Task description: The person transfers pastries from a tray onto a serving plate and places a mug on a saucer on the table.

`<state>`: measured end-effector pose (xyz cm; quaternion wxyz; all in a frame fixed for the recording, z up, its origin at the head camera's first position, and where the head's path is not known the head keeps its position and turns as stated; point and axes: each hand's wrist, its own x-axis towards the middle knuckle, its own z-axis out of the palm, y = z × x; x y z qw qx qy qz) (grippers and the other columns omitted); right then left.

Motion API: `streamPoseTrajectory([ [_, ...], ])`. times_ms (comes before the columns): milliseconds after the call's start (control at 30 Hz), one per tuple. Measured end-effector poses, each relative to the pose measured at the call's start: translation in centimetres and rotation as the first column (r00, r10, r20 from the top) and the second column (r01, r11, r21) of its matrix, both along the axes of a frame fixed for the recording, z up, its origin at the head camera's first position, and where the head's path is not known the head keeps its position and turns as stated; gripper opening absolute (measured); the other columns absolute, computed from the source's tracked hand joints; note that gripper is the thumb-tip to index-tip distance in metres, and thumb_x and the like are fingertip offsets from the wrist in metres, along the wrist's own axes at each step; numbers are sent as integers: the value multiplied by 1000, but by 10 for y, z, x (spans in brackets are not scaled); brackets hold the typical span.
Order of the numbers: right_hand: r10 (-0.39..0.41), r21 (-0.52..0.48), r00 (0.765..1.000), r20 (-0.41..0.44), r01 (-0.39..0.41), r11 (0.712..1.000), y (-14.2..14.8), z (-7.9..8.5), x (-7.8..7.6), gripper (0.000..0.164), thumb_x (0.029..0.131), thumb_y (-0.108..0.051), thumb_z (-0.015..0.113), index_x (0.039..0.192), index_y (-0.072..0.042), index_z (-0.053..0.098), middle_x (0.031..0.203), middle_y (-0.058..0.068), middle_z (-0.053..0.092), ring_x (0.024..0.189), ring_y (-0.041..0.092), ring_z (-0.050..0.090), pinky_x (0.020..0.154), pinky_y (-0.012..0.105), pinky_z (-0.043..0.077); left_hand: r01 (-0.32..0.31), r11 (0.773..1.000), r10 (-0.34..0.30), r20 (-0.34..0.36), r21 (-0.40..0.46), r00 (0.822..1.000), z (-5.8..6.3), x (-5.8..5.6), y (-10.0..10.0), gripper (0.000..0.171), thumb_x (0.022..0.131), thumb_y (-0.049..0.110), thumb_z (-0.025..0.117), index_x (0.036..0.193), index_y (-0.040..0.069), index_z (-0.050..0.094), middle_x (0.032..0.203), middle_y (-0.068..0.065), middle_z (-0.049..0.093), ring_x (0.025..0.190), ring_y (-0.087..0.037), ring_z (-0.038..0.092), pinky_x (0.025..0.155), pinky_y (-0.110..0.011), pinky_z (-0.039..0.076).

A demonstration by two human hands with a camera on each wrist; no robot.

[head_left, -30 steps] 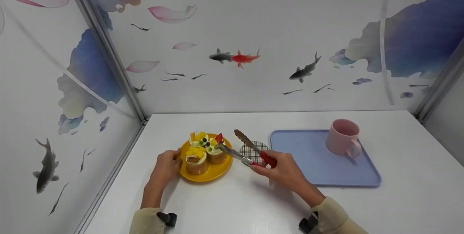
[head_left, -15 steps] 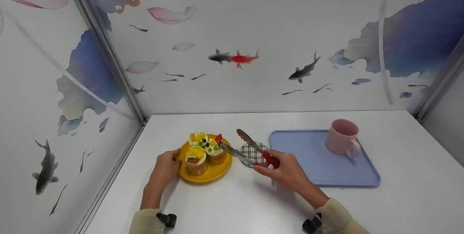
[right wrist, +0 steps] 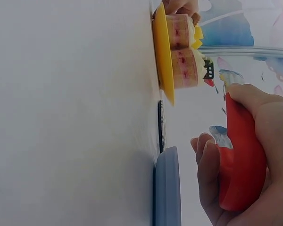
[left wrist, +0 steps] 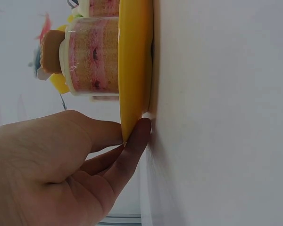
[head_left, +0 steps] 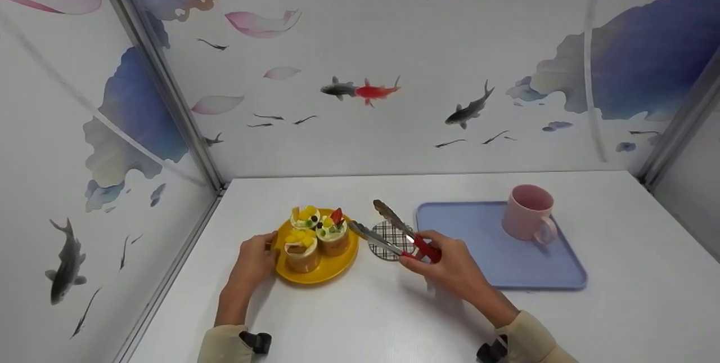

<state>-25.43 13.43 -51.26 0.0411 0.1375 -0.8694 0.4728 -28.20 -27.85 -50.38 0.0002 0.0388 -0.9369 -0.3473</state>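
Note:
My left hand (head_left: 253, 259) pinches the near-left rim of a yellow plate (head_left: 318, 279); in the left wrist view its thumb (left wrist: 101, 133) lies above the rim and fingers reach underneath. Three small layered cakes in clear cups stand on the plate: a strawberry-topped cake (head_left: 333, 242), a front cake (head_left: 302, 257) with yellow fruit pieces, and a back cake (head_left: 304, 219). My right hand (head_left: 455, 267) grips metal tongs by their red handles (right wrist: 247, 155). The tong arms are spread, with nothing between the tips. Their lower tip hangs just right of the strawberry-topped cake.
A round checked coaster (head_left: 391, 232) lies beneath the tongs. To the right is a blue tray (head_left: 478, 239) with a pink mug (head_left: 524, 216) at its right side. Printed walls (head_left: 371, 143) enclose the white table (head_left: 349, 323) at the back and sides.
My right hand and the tongs have drifted slightly right, and the lower tip has drawn away from the strawberry-topped cake. My left hand keeps its hold on the plate.

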Motion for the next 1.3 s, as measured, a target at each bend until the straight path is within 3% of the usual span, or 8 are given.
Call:
streamPoseTrajectory([
  [267, -14, 8, 1000, 0, 14, 1000, 13, 2, 5, 63, 86, -52, 90, 133, -14, 72, 111, 9, 80, 86, 16, 70, 73, 22, 64, 6, 1000, -6, -3, -1, 1000, 3, 0, -2, 50, 107, -3, 60, 156, -7, 51, 148, -28, 65, 141, -42, 62, 120, -56, 51],
  [633, -48, 18, 999, 0, 48, 999, 31, 0, 9, 61, 85, -47, 92, 130, -11, 73, 95, -1, 80, 80, 14, 69, 71, 20, 61, 3, 1000, -3, 19, -23, 1000, 4, 0, -2, 52, 106, -3, 61, 157, -6, 50, 150, -28, 63, 141, -43, 61, 119, -56, 51],
  [1000, -72, 41, 997, 26, 71, 997, 37, 1, 13, 60, 86, -45, 92, 133, -13, 72, 104, 2, 79, 85, 17, 69, 73, 19, 61, 3, 1000, -3, 26, -9, 1000, 2, 0, 0, 53, 106, -3, 62, 157, -6, 49, 151, -28, 62, 142, -43, 60, 119, -56, 51],
  [1300, -107, 58, 994, 24, 106, 993, 45, 5, 16, 60, 87, -46, 91, 134, -15, 71, 115, 8, 81, 92, 20, 69, 79, 25, 65, 1, 1000, -1, 31, -13, 1000, 2, 0, 0, 53, 106, -2, 61, 158, -6, 49, 152, -29, 61, 143, -43, 59, 121, -57, 50],
])
